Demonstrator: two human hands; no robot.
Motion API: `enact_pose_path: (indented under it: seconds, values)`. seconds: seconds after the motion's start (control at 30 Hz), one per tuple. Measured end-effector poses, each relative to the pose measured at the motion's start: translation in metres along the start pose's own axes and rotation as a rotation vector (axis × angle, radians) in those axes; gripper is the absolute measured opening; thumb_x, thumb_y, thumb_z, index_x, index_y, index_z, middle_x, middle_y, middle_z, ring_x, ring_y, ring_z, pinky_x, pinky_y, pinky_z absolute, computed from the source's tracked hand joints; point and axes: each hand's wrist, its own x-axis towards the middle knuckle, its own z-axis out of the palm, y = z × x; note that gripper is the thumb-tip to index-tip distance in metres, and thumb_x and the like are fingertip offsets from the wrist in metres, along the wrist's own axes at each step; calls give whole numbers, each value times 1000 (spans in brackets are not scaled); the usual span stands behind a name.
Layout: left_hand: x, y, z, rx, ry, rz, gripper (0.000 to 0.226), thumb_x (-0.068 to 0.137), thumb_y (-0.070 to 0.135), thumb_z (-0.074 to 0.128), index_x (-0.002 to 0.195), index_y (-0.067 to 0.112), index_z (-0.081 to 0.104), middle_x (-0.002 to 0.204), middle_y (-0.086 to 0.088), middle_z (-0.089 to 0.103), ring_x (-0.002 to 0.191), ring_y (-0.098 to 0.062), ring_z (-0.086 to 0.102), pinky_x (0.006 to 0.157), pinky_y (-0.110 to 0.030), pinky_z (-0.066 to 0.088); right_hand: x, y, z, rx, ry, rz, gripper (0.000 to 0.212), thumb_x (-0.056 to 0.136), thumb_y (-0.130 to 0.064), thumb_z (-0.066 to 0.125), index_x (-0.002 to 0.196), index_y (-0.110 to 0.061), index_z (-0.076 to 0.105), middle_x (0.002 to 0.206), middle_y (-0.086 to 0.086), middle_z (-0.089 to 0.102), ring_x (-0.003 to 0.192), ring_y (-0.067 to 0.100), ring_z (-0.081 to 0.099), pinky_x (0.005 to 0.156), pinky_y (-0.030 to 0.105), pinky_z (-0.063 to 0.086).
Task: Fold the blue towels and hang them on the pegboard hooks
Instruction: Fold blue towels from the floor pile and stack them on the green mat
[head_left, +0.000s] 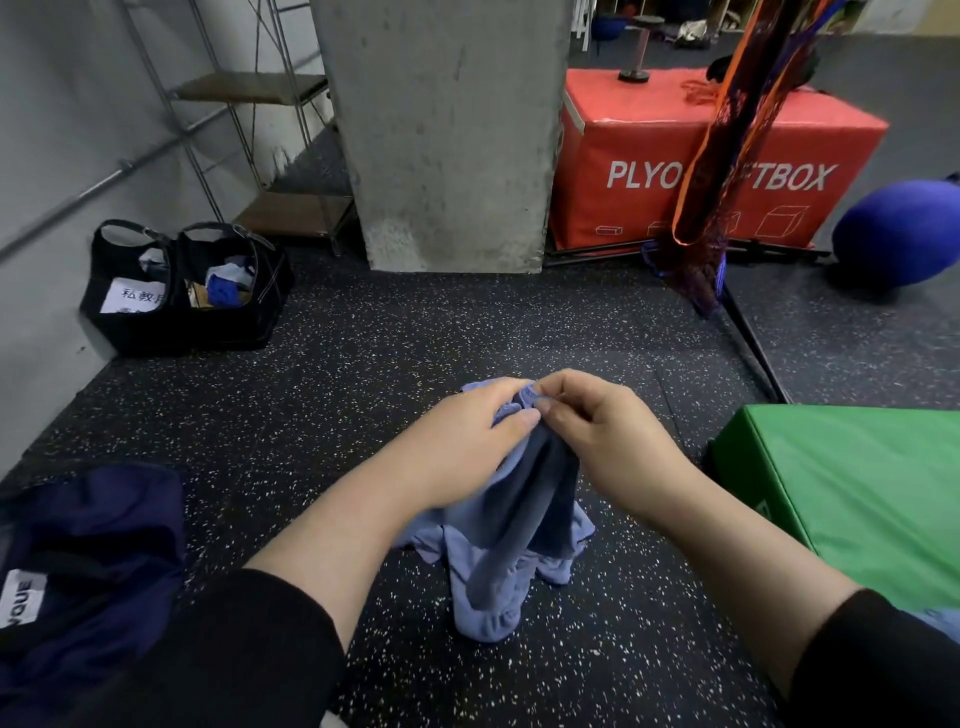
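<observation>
Both hands, the left hand (467, 441) and the right hand (602, 431), pinch the bunched top edge of a blue towel (498, 561) that hangs crumpled between them over the speckled floor (363, 389). Finding two corners and drawing them apart should give a clean fold. A green pad (857, 483) lies right of the hands, a black bag (182, 291) far beyond the left; no pegboard shows.

- I see my left hand (462, 447) bare, no rings or glove.
- My right hand (608, 431) is bare too.
- Black sleeves (249, 639) are pushed up, leaving my forearms uncovered below the elbows.
</observation>
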Motion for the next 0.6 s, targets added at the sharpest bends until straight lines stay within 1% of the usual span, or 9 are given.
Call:
enact_pose_path:
  seconds: [0.1, 0.13, 0.17, 0.27, 0.33, 0.43, 0.5, 0.57, 0.6]
  values:
    - [-1, 1, 0, 26, 0, -23, 10, 102, 40, 53, 109, 34, 58, 90, 12, 65, 84, -5, 59, 74, -24, 44, -2, 0, -1, 6, -29, 2, 21, 100, -21, 58, 95, -38, 70, 88, 15, 71, 73, 14, 54, 77, 51, 53]
    - [-2, 3, 0, 47, 12, -26, 10, 102, 40, 54, 94, 33, 55, 79, 12, 59, 73, -2, 53, 64, -21, 37, -2, -1, -1, -4, -33, -1, 23, 100, -20, 58, 94, -39, 70, 86, 12, 72, 73, 14, 54, 77, 50, 53]
    - [-3, 4, 0, 65, 30, -25, 21, 101, 40, 54, 82, 31, 50, 71, 12, 53, 66, -1, 48, 58, -20, 32, -2, 0, -2, -10, -33, -7, 21, 100, -20, 59, 94, -37, 70, 84, 10, 72, 72, 14, 54, 76, 48, 53]
    - [0, 4, -4, 50, 164, -76, 35, 103, 38, 51, 72, 24, 40, 66, 7, 47, 65, -14, 45, 60, -33, 32, -1, 2, -3, 18, 7, 4, 3, 97, -25, 67, 95, -27, 68, 79, 8, 72, 68, 12, 53, 69, 46, 51]
    - [2, 2, -12, 18, 328, -131, 36, 104, 36, 49, 73, 20, 39, 67, 4, 48, 66, -20, 46, 60, -37, 31, -2, 2, -5, 35, -29, 55, 8, 94, -28, 71, 94, -20, 68, 83, 8, 75, 69, 10, 57, 70, 45, 53]
    - [1, -6, -24, -9, 508, -184, 30, 103, 36, 49, 80, 16, 46, 72, 0, 54, 74, -26, 54, 65, -35, 39, -5, 1, -3, -140, -111, 53, 16, 96, -28, 68, 88, -15, 66, 79, 9, 69, 66, 8, 50, 67, 38, 48]
    - [0, -11, -28, -4, 494, -224, 17, 101, 39, 53, 107, 24, 59, 100, -2, 68, 100, -30, 63, 82, -37, 49, -5, 0, -1, -173, -75, 26, 19, 99, -23, 61, 81, -17, 61, 67, -4, 60, 61, 4, 44, 63, 34, 41]
    - [-4, -6, -27, -6, 375, -141, 43, 97, 44, 58, 139, 37, 52, 136, 5, 63, 126, -20, 57, 102, -32, 45, -4, -4, 0, -165, -35, -2, 30, 101, -16, 56, 73, -28, 56, 61, -19, 57, 57, -4, 45, 59, 21, 39]
    - [-4, -4, -23, -9, 287, -57, 51, 96, 45, 59, 146, 40, 47, 144, 9, 58, 133, -14, 53, 107, -28, 41, -3, -6, 0, -166, -40, -14, 31, 101, -15, 56, 74, -31, 57, 62, -19, 58, 58, -5, 46, 59, 19, 39]
